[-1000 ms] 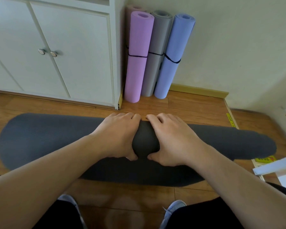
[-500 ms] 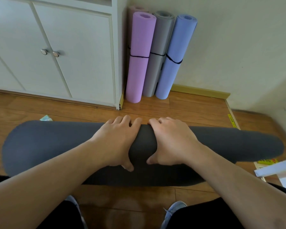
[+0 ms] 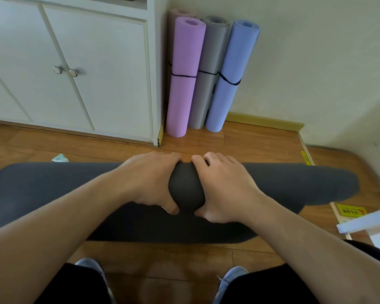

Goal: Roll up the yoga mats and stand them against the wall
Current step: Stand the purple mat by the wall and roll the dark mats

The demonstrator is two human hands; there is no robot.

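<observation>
Centrally gripped: both hands curl round the dark grey mat [image 3: 283, 185] lying crosswise on the wood floor [image 3: 239, 141].
Left hand [image 3: 148, 179] and right hand [image 3: 225, 187] clasp the roll's middle, thumbs near, fingers far. Judged soft, springy and light, it will likely loosen at the ends; hold mid-length. Pink mat [image 3: 183, 77], pale grey mat [image 3: 208, 69] and blue mat [image 3: 232, 77] stand banded against the far wall [image 3: 316, 62].

A yellow label [image 3: 351, 211] on the floor at right carries red characters, too blurred to read. A yellow strip [image 3: 305, 157] near the wall bears illegible marks.
</observation>
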